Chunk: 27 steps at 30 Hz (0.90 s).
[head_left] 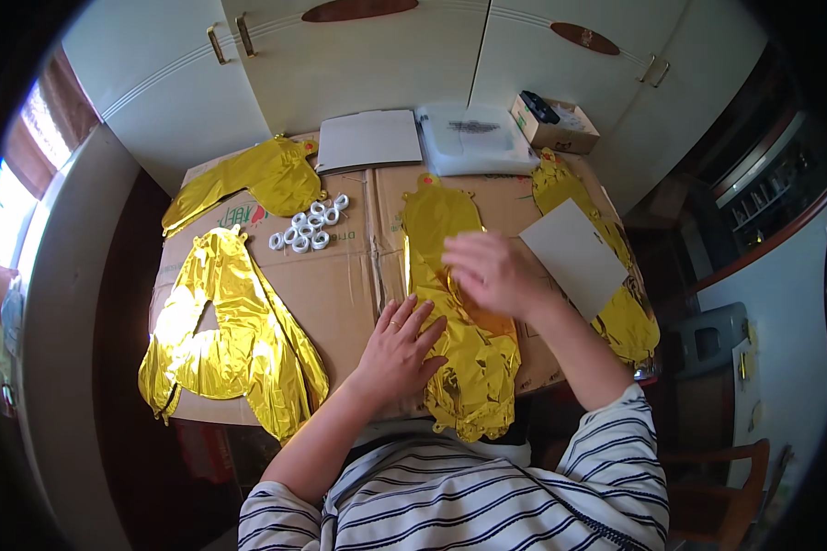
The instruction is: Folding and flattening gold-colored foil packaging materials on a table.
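A flat gold foil balloon (441,213) lies lengthwise in front of me, its crumpled near end hanging over the table edge. My left hand (400,347) rests at its left side with spread fingers, the fingertips on the foil. My right hand (494,274) is over the balloon's middle, slightly blurred, its fingers stretched leftward; I see nothing held in it. To the left lies another gold balloon shaped like the letter A (239,354), shiny and uninflated. One more gold foil balloon (289,179) lies at the far left.
Several small white ribbon rolls (316,220) sit left of centre on the cardboard (345,294). At the back are a white stack of sheets (368,140), a translucent plastic tray (473,161) and a small box (570,138). A white card (574,253) covers part of the right gold foil (629,335).
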Tool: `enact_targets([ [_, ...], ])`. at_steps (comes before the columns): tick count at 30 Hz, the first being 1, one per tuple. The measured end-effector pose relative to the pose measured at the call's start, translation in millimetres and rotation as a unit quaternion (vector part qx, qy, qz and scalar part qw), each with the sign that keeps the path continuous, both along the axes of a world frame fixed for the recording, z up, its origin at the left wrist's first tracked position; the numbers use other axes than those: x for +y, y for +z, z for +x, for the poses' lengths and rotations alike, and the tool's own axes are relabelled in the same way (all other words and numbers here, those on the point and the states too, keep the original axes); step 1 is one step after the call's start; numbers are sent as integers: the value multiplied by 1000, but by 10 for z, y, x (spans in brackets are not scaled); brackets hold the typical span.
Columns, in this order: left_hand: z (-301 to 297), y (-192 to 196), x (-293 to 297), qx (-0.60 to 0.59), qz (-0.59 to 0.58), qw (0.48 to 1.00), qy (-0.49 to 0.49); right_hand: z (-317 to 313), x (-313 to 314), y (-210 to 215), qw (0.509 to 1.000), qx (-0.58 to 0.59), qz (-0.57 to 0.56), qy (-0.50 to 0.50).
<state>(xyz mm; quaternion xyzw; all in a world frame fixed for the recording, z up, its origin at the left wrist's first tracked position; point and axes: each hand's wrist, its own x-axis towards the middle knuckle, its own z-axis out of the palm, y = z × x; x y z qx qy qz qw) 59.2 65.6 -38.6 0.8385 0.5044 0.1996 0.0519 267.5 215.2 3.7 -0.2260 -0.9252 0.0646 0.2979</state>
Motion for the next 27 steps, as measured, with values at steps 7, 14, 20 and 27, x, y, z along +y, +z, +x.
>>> enact_targets([
  [7, -26, 61, 25, -85, -54, 995, 0, 65, -1180, 24, 992, -53, -37, 104],
  [14, -81, 24, 42, -90, -84, 992, 1, -16, -1209, -199, 997, -47, -12, 63],
  [20, -139, 74, 127, -129, -126, 984, 3, -17, -1203, -339, 996, -73, -12, 57],
  [27, -384, 176, 538, -116, -1, 992, -44, -59, -1214, -424, 996, -66, 15, 52],
])
